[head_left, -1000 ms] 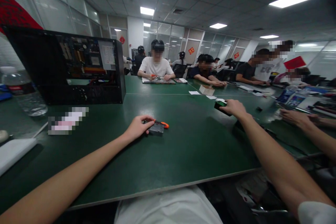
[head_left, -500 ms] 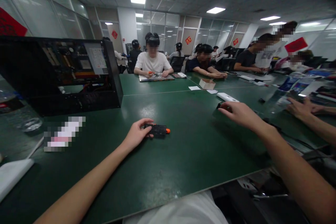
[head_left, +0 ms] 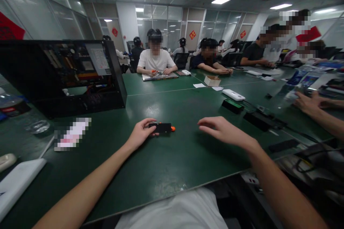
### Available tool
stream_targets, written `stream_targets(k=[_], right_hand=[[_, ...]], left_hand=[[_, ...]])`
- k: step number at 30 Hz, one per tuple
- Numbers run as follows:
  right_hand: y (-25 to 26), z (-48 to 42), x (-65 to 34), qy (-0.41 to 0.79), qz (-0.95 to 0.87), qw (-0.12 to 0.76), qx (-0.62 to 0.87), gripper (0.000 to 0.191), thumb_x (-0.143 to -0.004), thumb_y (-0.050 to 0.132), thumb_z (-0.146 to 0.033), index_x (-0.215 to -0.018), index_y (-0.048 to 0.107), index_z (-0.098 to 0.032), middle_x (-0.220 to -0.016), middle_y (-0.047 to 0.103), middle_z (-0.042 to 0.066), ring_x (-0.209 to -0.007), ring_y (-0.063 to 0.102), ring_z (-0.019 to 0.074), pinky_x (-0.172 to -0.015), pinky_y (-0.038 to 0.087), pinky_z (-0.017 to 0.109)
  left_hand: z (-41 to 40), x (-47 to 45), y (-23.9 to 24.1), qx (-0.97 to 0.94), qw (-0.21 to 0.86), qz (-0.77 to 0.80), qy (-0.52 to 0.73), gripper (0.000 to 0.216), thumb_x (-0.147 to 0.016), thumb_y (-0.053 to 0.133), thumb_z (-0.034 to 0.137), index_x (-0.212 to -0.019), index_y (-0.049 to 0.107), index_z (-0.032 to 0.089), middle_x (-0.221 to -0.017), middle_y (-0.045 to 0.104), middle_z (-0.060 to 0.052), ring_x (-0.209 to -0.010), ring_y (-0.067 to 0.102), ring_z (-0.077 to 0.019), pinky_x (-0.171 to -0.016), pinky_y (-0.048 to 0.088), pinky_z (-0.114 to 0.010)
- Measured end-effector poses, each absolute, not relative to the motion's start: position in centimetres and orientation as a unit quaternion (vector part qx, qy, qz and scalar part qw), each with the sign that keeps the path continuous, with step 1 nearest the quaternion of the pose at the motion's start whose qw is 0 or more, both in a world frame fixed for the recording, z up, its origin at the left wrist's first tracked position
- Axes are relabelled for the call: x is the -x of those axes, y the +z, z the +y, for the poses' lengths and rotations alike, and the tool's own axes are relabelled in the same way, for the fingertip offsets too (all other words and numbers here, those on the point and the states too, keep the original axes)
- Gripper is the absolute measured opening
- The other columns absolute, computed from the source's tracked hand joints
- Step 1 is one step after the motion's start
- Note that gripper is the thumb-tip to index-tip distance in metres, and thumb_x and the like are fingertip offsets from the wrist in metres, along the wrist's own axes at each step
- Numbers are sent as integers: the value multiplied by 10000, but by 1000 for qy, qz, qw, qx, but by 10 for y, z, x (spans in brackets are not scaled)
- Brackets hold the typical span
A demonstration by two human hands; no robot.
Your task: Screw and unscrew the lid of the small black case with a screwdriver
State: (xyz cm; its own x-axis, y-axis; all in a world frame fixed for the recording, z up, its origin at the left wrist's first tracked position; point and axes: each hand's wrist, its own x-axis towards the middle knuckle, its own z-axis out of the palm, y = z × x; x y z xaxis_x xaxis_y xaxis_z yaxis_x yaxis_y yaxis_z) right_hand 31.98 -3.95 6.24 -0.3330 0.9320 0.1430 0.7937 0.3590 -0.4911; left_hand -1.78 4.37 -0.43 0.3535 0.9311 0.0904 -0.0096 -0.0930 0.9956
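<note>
My left hand is closed on the near end of a small flat black rectangular piece, held just over the green table. Behind this piece an orange-ended tool sticks out to the right; a thin shaft shows near my fingers, but the rest is hidden. My right hand hovers to the right of the piece, fingers stretched forward and thumb apart, with nothing visible in it. Beyond it lies an open black box-shaped part with green inside, beside a white oblong device.
An open black computer case stands at the left, near a plastic bottle. Black parts and cables lie at the right, close to another person's hands. A small open box sits farther back. Co-workers sit across the table.
My right hand has let go of the black box-shaped part at the right and moved left and nearer. My left hand keeps hold of the black piece, its flat face now turned toward me.
</note>
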Motion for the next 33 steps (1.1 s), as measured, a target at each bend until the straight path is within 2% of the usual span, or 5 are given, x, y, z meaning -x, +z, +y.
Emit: stream_targets(k=[6, 11, 19, 24, 33], right_hand=[[49, -16, -277, 183, -830, 237, 471, 488, -1025, 409, -452, -1316, 642, -137, -1309, 680, 132, -1178, 640, 246, -1038, 471, 375], [58, -1, -254, 275, -848, 246, 379, 637, -1055, 252, -542, -1362, 622, -123, -1142, 728, 111, -953, 673, 197, -902, 515, 330], [53, 34, -247, 359, -856, 218, 302, 549, -1013, 452, -499, -1412, 602, -154, -1136, 728, 69, -916, 639, 166, -818, 517, 280], [70, 69, -340, 84, -784, 276, 549, 482, -1006, 437, -469, -1417, 606, -283, -1135, 741, 32, -927, 663, 170, -836, 543, 291], [19, 58, -484, -164, -537, 279, 779, 499, -975, 407, -323, -1324, 682, -95, -1362, 567, 262, -1232, 513, 427, -1014, 420, 589]], left_hand=[[42, 6, -1, -617, 545, 367, 433, 405, -723, 843, 423, -926, 650, 130, -858, 781, -67, -732, 768, -216, -702, 604, -309], [32, -6, 5, -644, 511, 349, 450, 360, -740, 830, 438, -805, 633, 144, -789, 760, -43, -766, 765, -225, -742, 595, -319], [25, -12, -7, -672, 434, 360, 481, 346, -814, 757, 435, -995, 663, 156, -901, 745, -56, -797, 741, -222, -743, 580, -324], [19, -14, -5, -709, 404, 367, 447, 292, -875, 683, 408, -1030, 695, 160, -925, 754, -73, -768, 731, -216, -729, 560, -315], [4, -18, -1, -762, 385, 348, 387, 241, -915, 608, 354, -909, 729, 146, -801, 734, -59, -713, 686, -191, -692, 520, -275]])
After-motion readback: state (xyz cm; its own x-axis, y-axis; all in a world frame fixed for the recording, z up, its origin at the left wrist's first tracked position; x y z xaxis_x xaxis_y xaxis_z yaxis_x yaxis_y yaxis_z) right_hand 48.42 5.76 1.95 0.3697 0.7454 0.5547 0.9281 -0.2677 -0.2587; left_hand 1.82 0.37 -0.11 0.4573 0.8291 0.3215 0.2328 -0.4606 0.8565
